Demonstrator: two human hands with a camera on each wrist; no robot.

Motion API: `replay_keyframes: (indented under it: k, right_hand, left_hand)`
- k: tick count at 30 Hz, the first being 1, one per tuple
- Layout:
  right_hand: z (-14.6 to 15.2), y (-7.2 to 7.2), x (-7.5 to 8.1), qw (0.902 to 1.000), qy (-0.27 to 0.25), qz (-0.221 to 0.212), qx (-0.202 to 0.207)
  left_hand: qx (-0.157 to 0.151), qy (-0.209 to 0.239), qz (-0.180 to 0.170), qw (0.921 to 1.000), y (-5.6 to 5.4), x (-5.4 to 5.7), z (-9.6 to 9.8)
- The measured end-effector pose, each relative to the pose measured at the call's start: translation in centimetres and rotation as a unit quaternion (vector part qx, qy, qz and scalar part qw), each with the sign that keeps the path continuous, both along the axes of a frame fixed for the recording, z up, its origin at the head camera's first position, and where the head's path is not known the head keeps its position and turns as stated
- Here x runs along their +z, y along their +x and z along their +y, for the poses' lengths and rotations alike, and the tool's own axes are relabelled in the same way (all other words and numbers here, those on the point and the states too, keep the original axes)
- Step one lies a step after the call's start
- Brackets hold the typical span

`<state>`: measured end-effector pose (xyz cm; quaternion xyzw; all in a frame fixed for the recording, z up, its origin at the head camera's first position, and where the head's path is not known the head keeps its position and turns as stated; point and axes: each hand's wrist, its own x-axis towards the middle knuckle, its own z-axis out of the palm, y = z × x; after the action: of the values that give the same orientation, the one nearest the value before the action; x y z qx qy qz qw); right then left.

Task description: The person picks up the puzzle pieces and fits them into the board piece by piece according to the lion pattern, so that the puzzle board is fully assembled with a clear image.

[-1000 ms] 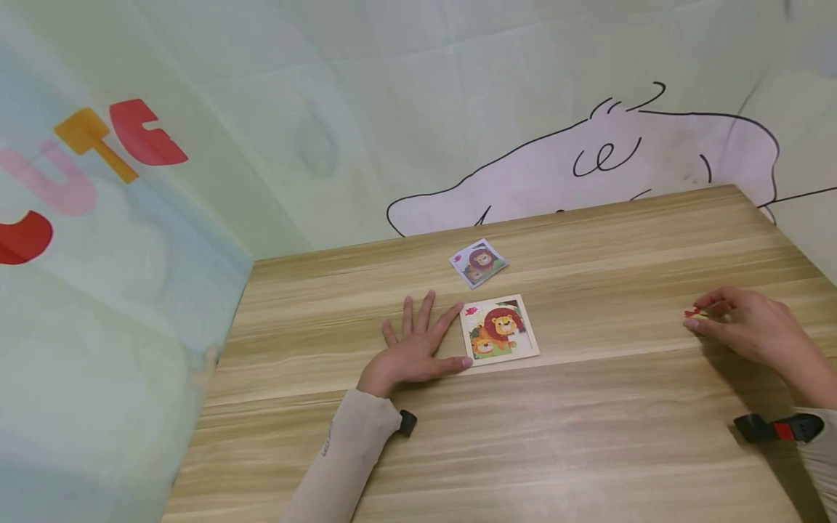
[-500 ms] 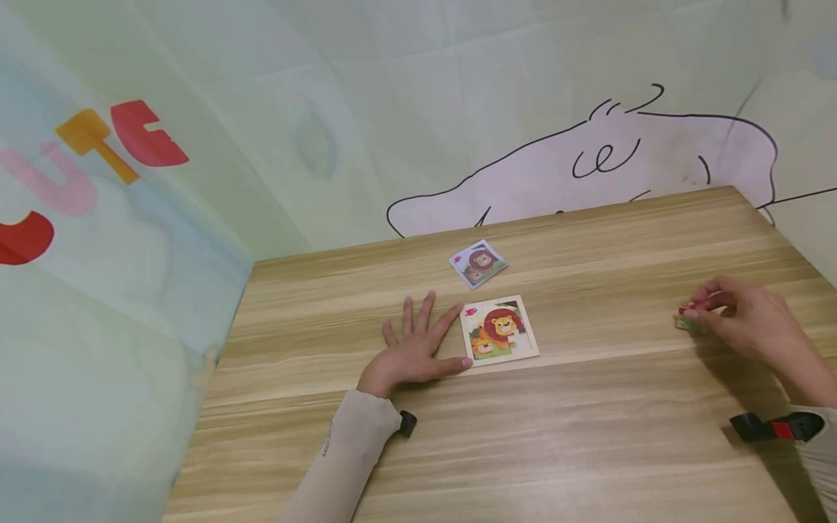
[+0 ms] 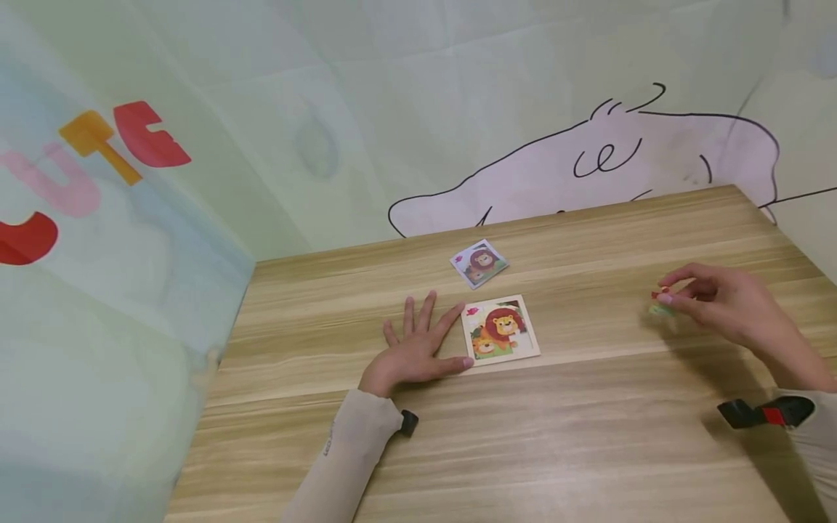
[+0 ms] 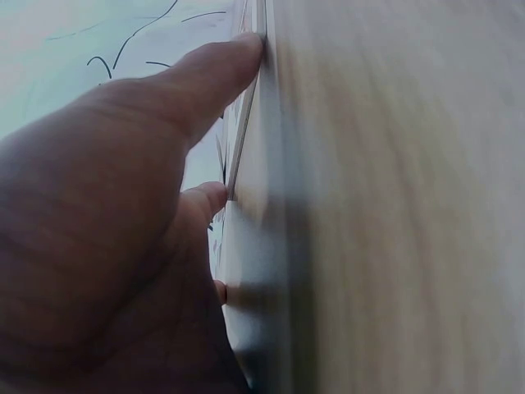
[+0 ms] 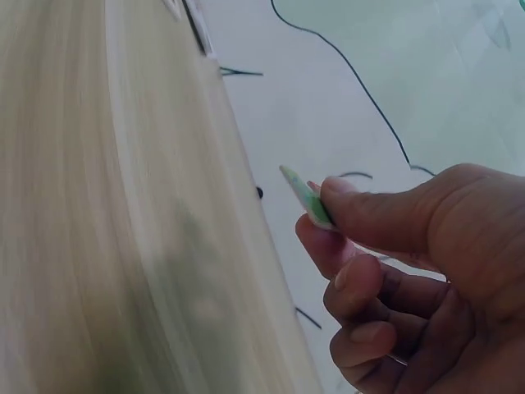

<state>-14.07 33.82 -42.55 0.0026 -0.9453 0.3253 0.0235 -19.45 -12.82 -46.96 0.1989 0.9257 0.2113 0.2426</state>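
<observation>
A square lion puzzle board [image 3: 500,330] lies on the wooden table, with a pale bare patch at its lower right corner. Flat on the table to its left rests my left hand [image 3: 415,356], fingers spread, the thumb and index fingertip touching the board's left edge. My right hand [image 3: 732,301] is raised above the table well to the right of the board. Between thumb and index finger it pinches a small puzzle piece [image 5: 308,197], green on the side seen in the right wrist view, with red showing in the head view.
Behind the board lies a small picture card [image 3: 479,263] with the same lion scene. The table [image 3: 588,436] meets a printed cloth backdrop [image 3: 360,109] at its back and left edges.
My right hand has moved left and slightly away from me, carrying the puzzle piece, whose green part now shows more. My left hand and the board have stayed in place.
</observation>
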Motion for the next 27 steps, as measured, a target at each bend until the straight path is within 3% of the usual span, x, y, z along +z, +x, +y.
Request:
replay_keyframes:
  k: [13,27]
  right_hand:
    - [-3.6,-1.1,0.5,0.9977,-0.008,0.029,0.061]
    - [-7.6,-2.5,0.8,0.9953,-0.009,-0.009,0.096]
  left_hand:
    - [-0.004,-0.005,0.003,1.0,0.0,-0.2,0.1]
    - [-0.002,-0.004,0.007,1.0,-0.1,-0.3,0.1]
